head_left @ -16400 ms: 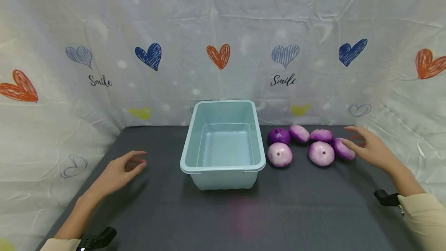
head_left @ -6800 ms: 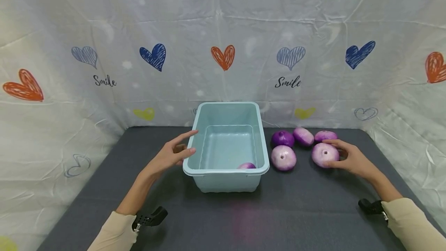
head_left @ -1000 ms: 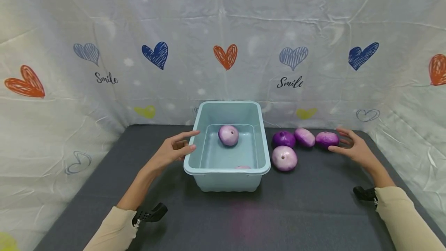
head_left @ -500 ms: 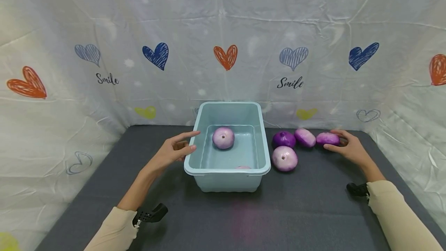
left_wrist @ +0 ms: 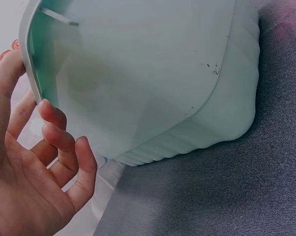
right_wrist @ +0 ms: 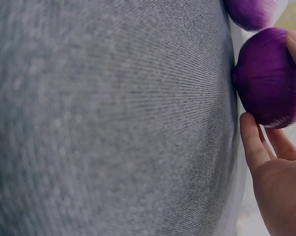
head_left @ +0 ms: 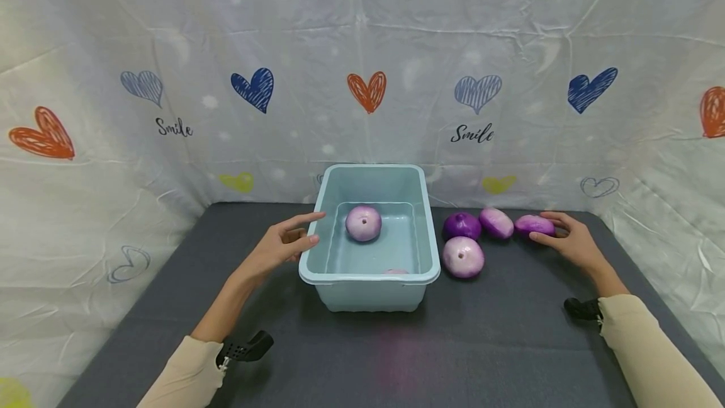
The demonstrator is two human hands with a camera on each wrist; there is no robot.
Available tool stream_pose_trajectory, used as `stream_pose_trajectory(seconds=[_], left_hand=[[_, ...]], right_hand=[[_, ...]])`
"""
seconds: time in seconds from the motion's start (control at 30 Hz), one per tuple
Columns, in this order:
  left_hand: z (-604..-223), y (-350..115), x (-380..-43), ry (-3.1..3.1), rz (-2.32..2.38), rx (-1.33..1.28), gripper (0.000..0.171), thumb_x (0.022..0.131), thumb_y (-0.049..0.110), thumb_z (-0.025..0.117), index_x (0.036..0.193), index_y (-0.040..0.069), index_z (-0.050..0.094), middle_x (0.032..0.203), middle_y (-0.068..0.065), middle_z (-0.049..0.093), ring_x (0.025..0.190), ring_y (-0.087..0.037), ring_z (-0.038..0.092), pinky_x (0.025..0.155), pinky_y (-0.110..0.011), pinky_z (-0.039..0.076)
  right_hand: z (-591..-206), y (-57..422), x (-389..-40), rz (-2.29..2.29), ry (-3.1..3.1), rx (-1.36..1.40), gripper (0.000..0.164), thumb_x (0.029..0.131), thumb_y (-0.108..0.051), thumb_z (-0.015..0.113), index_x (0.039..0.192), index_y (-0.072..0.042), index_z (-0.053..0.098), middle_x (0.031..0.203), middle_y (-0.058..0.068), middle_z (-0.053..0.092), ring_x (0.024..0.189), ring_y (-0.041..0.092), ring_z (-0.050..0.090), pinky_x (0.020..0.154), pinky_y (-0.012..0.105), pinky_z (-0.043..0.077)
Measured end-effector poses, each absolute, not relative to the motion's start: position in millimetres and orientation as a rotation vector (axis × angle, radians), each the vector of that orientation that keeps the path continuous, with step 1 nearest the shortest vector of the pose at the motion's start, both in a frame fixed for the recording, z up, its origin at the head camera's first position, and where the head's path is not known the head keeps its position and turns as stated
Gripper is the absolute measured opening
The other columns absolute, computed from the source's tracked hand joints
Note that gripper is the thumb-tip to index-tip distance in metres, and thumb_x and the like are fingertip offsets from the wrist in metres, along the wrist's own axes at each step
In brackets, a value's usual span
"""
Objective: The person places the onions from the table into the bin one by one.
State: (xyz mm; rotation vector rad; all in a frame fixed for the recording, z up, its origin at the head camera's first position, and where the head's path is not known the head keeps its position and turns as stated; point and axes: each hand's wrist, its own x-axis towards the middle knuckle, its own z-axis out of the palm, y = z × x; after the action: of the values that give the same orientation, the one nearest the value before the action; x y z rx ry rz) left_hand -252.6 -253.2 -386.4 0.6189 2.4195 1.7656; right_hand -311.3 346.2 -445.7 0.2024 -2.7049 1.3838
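Note:
My left hand (head_left: pixel 281 245) holds the left rim of a light blue plastic basin (head_left: pixel 368 294), index finger and thumb over the rim. In the left wrist view, other fingers (left_wrist: pixel 84 157) curl outside the basin wall. My right hand (head_left: pixel 572 244) grips a purple onion (head_left: pixel 533 225) at the right end of the group, thumb on the near side and fingers round its far right. In the right wrist view, the thumb and fingers are on opposite sides of this onion (right_wrist: pixel 268 78). A pale onion (head_left: pixel 364 223) lies inside the basin; another onion (head_left: pixel 396 271) is mostly hidden behind its front wall.
Left of the gripped onion lie a pale purple onion (head_left: pixel 496 223), a dark purple onion (head_left: pixel 461 226) and a whitish onion (head_left: pixel 463 257), close to the basin's right side. The dark grey cloth (head_left: pixel 351 357) meets a white curtain (head_left: pixel 306 118) with printed hearts at the back.
Two onions have gone from the table into the basin. My left hand has come to the basin's rim. Over the last second my right hand has closed round the rightmost onion.

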Motion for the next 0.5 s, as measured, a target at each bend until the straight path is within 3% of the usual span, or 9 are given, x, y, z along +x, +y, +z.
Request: stream_pose_trajectory(seconds=[0.37, 0.5], left_hand=[[-386.3, -252.7, -252.0, 2.42, 1.771, 0.62, 0.051, 0.102, 0.018, 0.066, 0.152, 0.016, 0.052, 0.079, -0.024, 0.047, 0.063, -0.016, 0.042, 0.061, -0.032, 0.043], [-385.9, -252.5, -252.0, 2.414, 1.778, 0.623, 0.051, 0.102, 0.017, 0.066, 0.151, 0.015, 0.052, 0.077, -0.018, 0.048, 0.063, -0.017, 0.041, 0.061, -0.031, 0.042]], right_hand=[[-440.1, 349.3, -306.5, 1.46, -2.68, 0.18, 0.076, 0.096, -0.032, 0.075, 0.152, 0.005, 0.039, 0.149, 0.036, 0.036, 0.13, 0.056, 0.043, 0.101, 0.064, 0.037], [-436.6, 352.8, -303.7, 1.466, -2.652, 0.203, 0.071, 0.097, -0.028, 0.074, 0.151, 0.004, 0.04, 0.148, 0.033, 0.039, 0.129, 0.054, 0.045, 0.092, 0.031, 0.049]])
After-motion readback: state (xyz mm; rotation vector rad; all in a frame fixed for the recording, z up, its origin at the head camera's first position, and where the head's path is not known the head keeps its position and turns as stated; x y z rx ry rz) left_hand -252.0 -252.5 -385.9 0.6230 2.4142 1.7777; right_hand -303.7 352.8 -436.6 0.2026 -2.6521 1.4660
